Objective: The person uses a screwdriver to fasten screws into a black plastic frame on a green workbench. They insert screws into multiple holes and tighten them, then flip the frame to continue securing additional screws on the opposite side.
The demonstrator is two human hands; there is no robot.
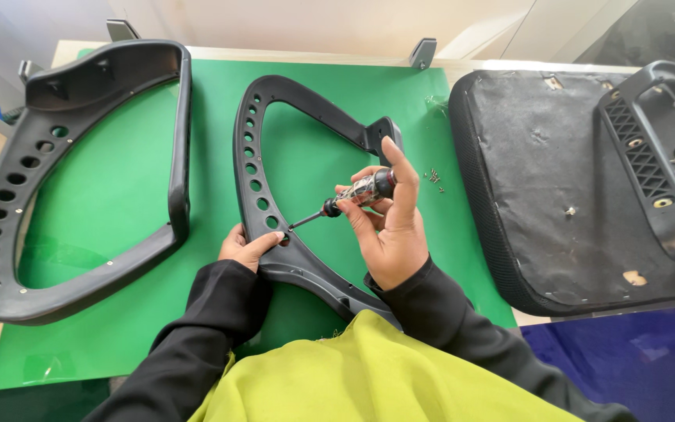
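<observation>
A black plastic chair armrest frame (255, 133) with a row of oval holes lies on the green mat (119, 180) in the middle. My left hand (245, 246) presses on its lower left part, fingers on the frame near a hole. My right hand (388, 223) grips a screwdriver (353, 194) with a patterned handle; its thin tip points down-left at the frame beside my left fingertips.
A second black armrest frame (25, 172) lies at the left. An upturned black seat base (541, 180) with a black bracket (658, 156) sits at the right. Several small screws (435, 178) lie on the mat near the seat. My yellow-green garment (369, 375) fills the near edge.
</observation>
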